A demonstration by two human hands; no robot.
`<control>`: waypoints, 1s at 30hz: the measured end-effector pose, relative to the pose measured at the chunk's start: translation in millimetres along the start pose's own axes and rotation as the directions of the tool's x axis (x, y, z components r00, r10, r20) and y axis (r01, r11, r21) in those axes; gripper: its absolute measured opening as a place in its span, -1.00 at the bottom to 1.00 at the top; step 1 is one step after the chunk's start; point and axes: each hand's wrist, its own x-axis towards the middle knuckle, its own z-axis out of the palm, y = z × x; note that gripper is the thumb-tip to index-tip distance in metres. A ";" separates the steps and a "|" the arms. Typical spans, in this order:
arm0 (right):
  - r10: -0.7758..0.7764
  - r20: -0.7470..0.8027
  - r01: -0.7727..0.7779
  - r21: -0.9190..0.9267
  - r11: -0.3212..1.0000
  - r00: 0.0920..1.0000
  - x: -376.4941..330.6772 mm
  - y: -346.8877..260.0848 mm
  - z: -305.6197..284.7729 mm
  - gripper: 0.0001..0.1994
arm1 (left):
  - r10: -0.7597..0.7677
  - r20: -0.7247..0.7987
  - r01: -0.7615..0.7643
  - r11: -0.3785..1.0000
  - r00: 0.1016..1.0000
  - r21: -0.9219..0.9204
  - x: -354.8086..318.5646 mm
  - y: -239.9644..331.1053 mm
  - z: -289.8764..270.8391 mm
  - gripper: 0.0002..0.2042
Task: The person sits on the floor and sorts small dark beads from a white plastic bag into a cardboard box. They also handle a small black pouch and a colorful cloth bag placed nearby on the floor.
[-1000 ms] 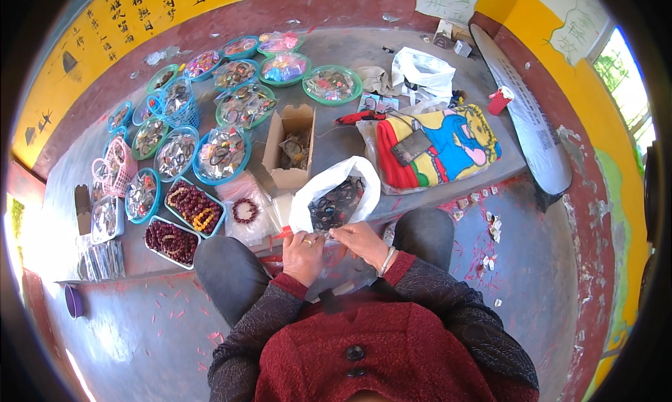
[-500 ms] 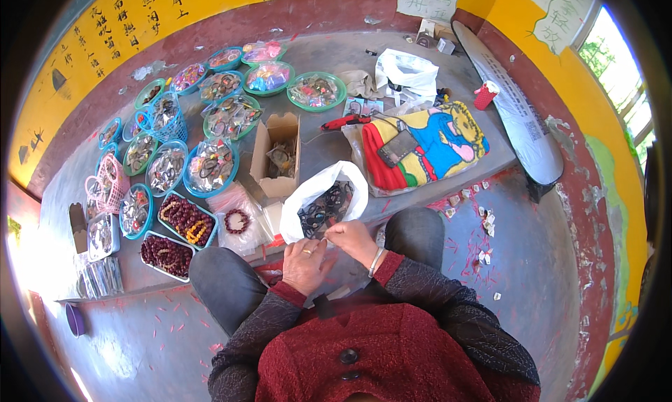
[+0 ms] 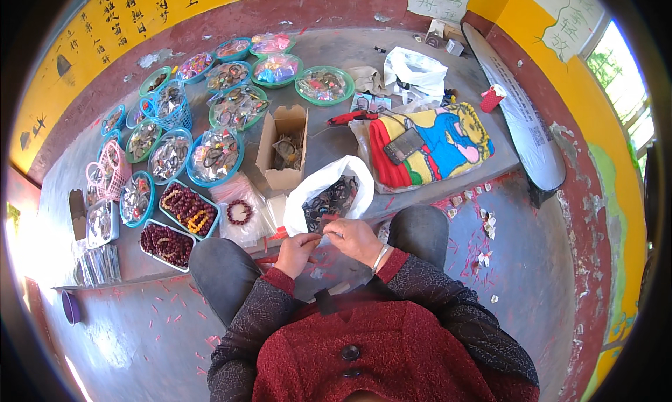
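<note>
Two hands meet over the lap, just below a white bag (image 3: 323, 191). Left hand (image 3: 297, 252) curled, fingertips pinched on something small; too tiny to identify. Right hand (image 3: 356, 238) half closed, fingers bent toward the left; whether it grips anything I cannot tell. Bag stands open at the ledge edge, mouth wide, dark bracelets heaped inside. Cardboard box (image 3: 283, 147) just behind it. Trays of red-brown beads (image 3: 187, 209) to the left.
</note>
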 end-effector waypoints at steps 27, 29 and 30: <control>0.269 0.510 -0.439 0.248 0.863 0.817 3.6 8.3 -15.2 -0.78 | 0.038 0.235 -0.017 0.996 0.971 -0.092 -3.7 -6.0 7.9 -0.68; 0.276 0.558 -0.446 0.193 0.874 0.783 4.3 7.4 -18.4 -0.79 | 0.065 0.224 -0.047 0.995 0.972 -0.085 -7.4 0.4 10.0 -0.67; 0.274 0.560 -0.443 0.189 0.877 0.782 4.4 6.2 -18.9 -0.78 | 0.078 0.218 -0.062 0.995 0.973 -0.081 -9.2 3.3 10.7 -0.66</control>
